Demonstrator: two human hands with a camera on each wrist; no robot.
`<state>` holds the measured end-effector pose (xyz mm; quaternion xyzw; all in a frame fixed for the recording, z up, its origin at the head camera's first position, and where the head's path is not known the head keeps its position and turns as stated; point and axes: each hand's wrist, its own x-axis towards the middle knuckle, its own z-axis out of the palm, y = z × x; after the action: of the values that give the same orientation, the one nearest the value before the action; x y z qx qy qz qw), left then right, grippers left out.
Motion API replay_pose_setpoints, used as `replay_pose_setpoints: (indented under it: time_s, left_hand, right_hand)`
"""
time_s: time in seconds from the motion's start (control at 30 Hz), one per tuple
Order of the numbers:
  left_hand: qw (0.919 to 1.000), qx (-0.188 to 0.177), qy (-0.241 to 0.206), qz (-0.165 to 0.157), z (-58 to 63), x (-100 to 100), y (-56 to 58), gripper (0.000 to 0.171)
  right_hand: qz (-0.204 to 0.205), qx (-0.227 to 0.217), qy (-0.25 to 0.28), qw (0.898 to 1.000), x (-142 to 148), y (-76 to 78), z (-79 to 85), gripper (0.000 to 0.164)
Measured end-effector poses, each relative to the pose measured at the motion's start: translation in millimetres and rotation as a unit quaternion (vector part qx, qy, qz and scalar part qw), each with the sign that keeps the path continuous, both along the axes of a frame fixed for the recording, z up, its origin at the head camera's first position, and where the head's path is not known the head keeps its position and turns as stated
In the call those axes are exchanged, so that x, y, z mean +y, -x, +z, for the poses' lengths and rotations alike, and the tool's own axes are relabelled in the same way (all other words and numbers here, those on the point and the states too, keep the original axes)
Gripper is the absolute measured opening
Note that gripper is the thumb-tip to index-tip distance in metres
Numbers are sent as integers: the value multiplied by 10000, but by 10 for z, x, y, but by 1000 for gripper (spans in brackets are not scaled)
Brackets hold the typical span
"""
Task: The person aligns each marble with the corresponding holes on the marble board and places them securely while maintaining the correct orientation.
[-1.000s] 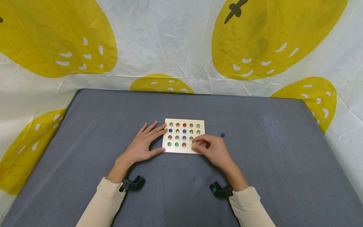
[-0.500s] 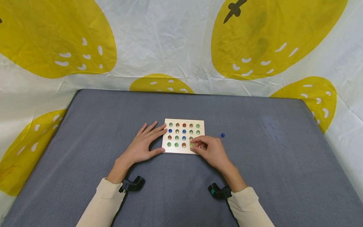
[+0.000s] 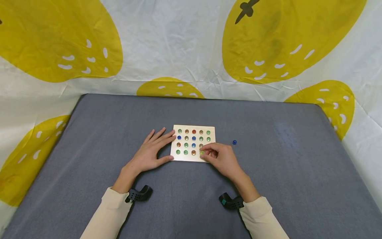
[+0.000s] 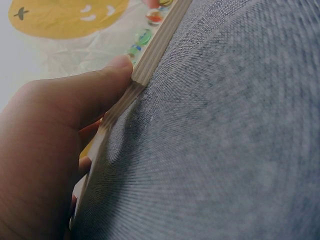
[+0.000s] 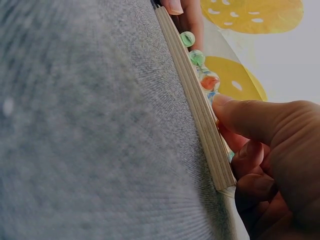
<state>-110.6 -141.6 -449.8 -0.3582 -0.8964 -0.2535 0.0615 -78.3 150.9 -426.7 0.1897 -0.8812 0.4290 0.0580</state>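
A pale wooden board (image 3: 190, 158) bears rows of glass marbles in green, blue, red and amber. My left hand (image 3: 150, 151) spreads its fingers along the board's left side, fingertips over the edge; in the left wrist view the thumb (image 4: 107, 82) lies at the plywood edge. At the front row, my right hand (image 3: 222, 157) pinches a yellow-green marble (image 3: 202, 153) between thumb and index finger, close over the board. Beside it stands an amber-red marble (image 5: 209, 82), seen in the right wrist view. The right hand covers the board's front right corner.
One loose blue marble (image 3: 234, 142) lies on the grey cloth-covered table (image 3: 268, 172), right of the board. Behind the table hangs a white curtain (image 3: 176, 43) with yellow fruit shapes. Each wrist wears a black camera mount (image 3: 141, 193).
My right hand has shifted slightly left with the yellow-green marble, coming nearer the amber-red one, then held still. The left hand and the board have stayed in place.
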Motion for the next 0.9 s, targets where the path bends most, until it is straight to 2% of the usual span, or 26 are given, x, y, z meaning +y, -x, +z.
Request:
replay_pose_setpoints:
  time_s: [0.9]
  left_hand:
    - [10000, -20, 22, 27, 22, 4, -8, 69]
  right_hand:
    - [-22, 12, -41, 10000, -12, 0, -2, 13]
